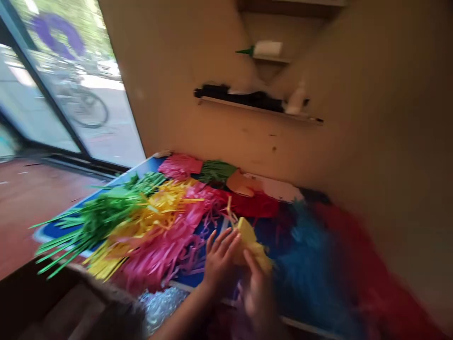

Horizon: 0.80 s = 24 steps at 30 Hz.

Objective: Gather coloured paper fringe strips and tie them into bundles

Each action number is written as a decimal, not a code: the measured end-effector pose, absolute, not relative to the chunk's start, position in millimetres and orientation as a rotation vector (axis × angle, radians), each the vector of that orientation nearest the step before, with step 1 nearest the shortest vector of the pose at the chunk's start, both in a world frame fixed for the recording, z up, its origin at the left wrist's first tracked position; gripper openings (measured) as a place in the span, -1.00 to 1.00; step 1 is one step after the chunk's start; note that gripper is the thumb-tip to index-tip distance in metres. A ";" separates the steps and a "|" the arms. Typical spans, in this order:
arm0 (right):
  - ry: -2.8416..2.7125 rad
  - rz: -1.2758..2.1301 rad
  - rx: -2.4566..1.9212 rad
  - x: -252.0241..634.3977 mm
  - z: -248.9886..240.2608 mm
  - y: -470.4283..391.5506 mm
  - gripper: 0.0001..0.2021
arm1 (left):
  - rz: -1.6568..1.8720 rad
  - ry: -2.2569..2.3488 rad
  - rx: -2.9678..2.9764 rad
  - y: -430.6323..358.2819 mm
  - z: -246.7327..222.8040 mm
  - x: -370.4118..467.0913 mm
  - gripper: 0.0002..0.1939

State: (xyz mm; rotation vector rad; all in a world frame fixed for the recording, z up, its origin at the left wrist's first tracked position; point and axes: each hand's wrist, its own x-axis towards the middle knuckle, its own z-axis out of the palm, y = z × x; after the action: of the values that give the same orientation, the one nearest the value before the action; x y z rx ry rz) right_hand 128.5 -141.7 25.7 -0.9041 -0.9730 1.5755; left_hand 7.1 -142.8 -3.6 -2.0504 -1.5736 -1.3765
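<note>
A yellow paper piece [247, 232], blurred at its fringed right edge, is between my two hands above the blue table [193, 279]. My left hand [220, 257] lies against its left side, fingers stretched and slightly apart. On the lower right side, my right hand [257, 283] has its fingers around the piece, smeared by motion. Left of my hands lie fringed paper strips in green [106, 210], yellow [141, 222] and pink [177, 236]. Red paper [256, 204] is just behind the yellow piece.
Blurred blue fringe [311, 264] and red paper [382, 269] lie at the right. A cardboard box [46, 297] stands at the lower left, beside clear plastic [163, 304]. Wall shelves [255, 107] hold white bottles. A glass door [71, 94] is at the left.
</note>
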 end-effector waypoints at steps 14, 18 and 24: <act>-0.657 1.679 -0.694 101.3 55.2 -155.3 -0.73 | -1.188 -1.403 -1.835 -162.2 27.1 -38.3 -0.25; -0.570 1.936 -0.445 94.4 68.8 -149.1 -0.70 | -0.845 -1.469 -1.859 -184.8 60.1 -62.5 -0.24; -0.544 1.826 -0.519 153.5 69.8 -117.2 -0.64 | -0.698 -1.361 -2.172 -166.5 26.7 -15.0 -0.23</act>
State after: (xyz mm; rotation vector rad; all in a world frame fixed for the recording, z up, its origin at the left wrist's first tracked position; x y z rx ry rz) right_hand 153.5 -117.2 69.8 -0.5194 -0.5443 1.8264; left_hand -15.0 -166.5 26.7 -2.1716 -1.3606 -0.6983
